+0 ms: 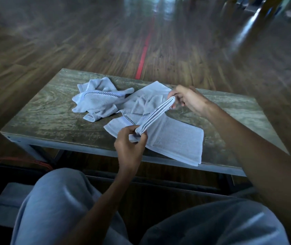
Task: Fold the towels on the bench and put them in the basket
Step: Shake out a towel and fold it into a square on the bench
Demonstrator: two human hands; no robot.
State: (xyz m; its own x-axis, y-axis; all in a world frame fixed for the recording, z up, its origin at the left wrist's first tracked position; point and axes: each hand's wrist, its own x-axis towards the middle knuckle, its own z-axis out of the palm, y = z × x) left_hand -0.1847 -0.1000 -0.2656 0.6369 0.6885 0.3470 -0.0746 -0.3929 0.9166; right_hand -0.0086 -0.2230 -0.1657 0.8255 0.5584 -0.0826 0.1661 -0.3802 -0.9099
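Two hands hold one folded towel (176, 144) up over the middle of the bench (40, 114). The left hand (129, 145) pinches the near end of its thick folded edge with curled fingers and thumb. The right hand (188, 99) pinches the far end the same way, so the edge is pulled tight between them. The rest of this towel hangs down and lies on the bench, and its near right corner pokes out just past the bench's near edge. Three towels are on the bench, I think: the held one, a flat one (146, 98) under it, and a crumpled one (97, 101) to the far left. The cloth bunches up where the first two meet, so the flat one may be part of the held one. The crumpled towel touches the flat one. The flat towel's far corner comes close to the bench's far edge. Bare wood shows on the left end of the bench and on the right end past the right hand. Two knees (58, 200) in pale trousers sit just on the near side of the bench. One red line (143, 53) runs away across the wooden floor (88, 41) beyond the far edge.
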